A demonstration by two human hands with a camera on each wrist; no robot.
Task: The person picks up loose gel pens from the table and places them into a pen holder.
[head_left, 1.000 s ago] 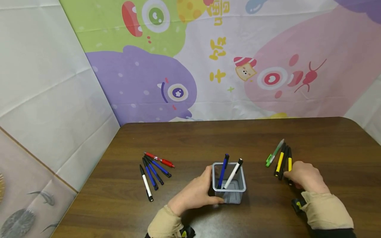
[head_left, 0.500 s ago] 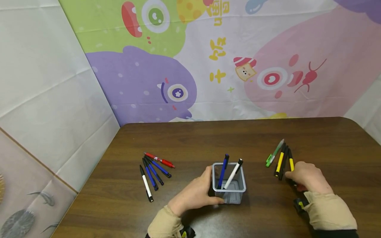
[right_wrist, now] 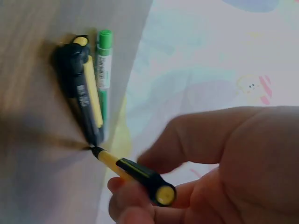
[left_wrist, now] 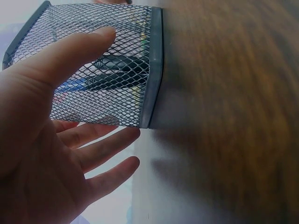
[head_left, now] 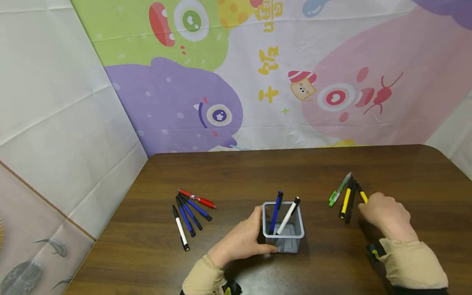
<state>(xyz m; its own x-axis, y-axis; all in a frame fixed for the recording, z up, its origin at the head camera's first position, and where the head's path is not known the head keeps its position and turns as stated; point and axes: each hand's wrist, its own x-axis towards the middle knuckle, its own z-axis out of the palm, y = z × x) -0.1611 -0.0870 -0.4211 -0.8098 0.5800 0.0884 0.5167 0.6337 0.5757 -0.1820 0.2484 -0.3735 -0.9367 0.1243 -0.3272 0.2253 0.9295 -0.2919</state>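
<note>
A grey mesh pen holder stands at the table's middle with a blue pen and a white pen leaning inside. My left hand grips its left side, thumb on the near face and fingers behind; the left wrist view shows the thumb against the mesh. On the right, my right hand pinches a yellow-and-black pen between thumb and fingers, its tip beside the other pens. Left of it lie another yellow-and-black pen, a black pen and a green pen.
At the left of the wooden table lie a red pen, several blue pens and a white pen with black ends. A cartoon-printed cloth hangs behind the table's far edge.
My right hand has moved right and slightly up, drawing the yellow-and-black pen's near end away from the neighbouring pens. My left hand keeps its grip on the pen holder.
</note>
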